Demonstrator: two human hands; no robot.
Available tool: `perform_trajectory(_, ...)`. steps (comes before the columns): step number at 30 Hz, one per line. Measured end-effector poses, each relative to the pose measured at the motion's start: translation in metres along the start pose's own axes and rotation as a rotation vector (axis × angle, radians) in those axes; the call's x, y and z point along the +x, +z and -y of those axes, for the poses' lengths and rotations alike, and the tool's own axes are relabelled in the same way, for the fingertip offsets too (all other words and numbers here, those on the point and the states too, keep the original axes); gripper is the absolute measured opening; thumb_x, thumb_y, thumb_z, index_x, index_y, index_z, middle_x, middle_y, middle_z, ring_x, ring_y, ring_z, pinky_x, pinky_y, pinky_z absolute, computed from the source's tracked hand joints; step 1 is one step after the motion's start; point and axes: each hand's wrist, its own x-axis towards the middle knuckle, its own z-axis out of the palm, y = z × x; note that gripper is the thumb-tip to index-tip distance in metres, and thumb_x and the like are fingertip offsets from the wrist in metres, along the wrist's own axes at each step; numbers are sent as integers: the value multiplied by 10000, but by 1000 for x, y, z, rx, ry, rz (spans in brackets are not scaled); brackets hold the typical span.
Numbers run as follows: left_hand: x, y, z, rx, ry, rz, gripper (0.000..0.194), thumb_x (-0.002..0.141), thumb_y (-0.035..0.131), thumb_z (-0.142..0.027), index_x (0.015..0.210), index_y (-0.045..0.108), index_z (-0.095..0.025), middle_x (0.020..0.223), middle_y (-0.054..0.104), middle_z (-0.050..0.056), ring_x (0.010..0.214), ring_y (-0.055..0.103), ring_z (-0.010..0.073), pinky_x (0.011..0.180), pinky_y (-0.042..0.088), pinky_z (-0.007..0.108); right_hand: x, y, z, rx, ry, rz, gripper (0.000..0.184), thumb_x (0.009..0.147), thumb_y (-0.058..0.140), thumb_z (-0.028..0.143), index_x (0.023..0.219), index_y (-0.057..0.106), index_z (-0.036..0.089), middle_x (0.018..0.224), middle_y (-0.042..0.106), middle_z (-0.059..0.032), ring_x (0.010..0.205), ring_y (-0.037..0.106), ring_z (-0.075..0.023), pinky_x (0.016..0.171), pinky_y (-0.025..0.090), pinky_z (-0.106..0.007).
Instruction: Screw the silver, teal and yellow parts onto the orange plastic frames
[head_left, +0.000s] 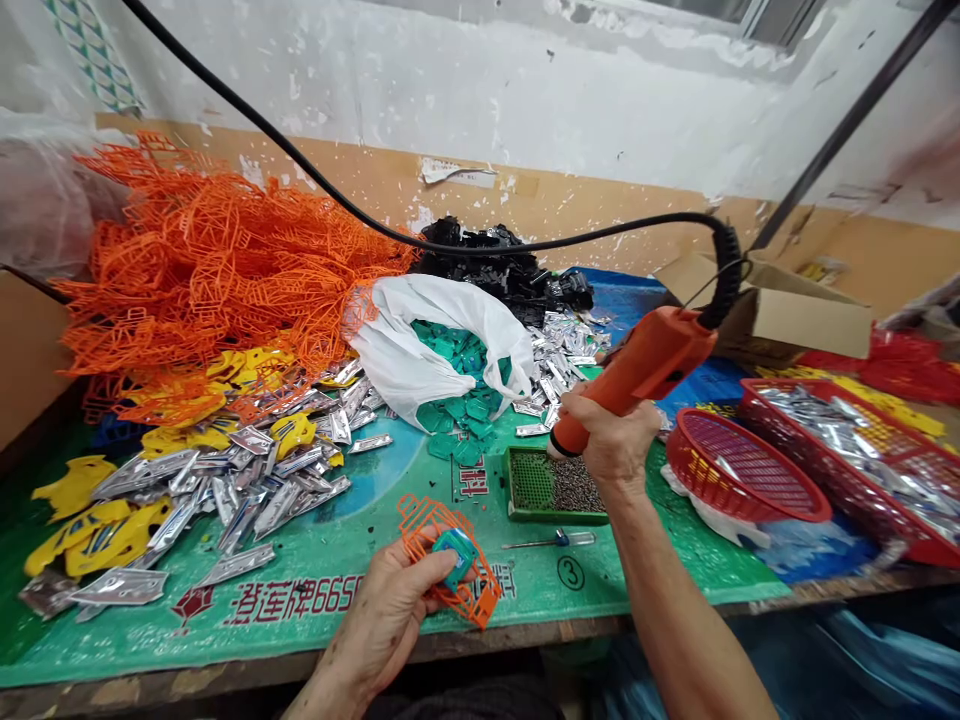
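Near the table's front edge, my left hand (401, 605) grips an orange plastic frame (478, 598) with a teal plastic piece (457, 556) lying on it, the thumb pressed on the teal piece. My right hand (616, 440) is wrapped round an orange corded electric screwdriver (641, 362), tilted with its dark nose down. That nose is over a green tray (534, 482) of small screws; whether it touches them I cannot tell. A loose screwdriver (559, 540) with a clear handle lies just in front of the tray.
Behind my left hand lie silver parts (255, 500), yellow pieces (120, 535) and a tall heap of orange frames (247, 250). A white bag (390, 350) spills teal pieces. Black parts (487, 260) are piled behind it. Red baskets (750, 465) and a cardboard box (802, 320) stand right. A black cable (525, 245) hangs across.
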Motion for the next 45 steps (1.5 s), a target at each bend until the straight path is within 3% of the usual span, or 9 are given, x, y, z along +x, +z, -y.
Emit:
perform_trajectory(37,1,2,0,-3,1,-36,296,627,789,-255,872,673,-136,760,699,37,676,652,180,680,549,349,-3,0,6,-70,-23,-6,204,511,748,235,643,624,142,575,596,20,514,535,-138,563,467,-321)
perform_trajectory(41,2,3,0,-30,15,-33,286,649,770,-251,888,667,-134,771,700,37,681,651,174,686,551,351,-1,-3,11,-24,-27,2,193,540,758,255,638,630,150,612,599,15,518,548,-140,558,478,-330)
perform_trajectory(45,3,3,0,-74,35,-42,286,667,745,-220,926,656,-138,825,708,46,690,663,181,684,554,358,-15,-2,35,220,2,77,178,573,748,198,700,623,195,615,581,35,486,543,-133,510,466,-315)
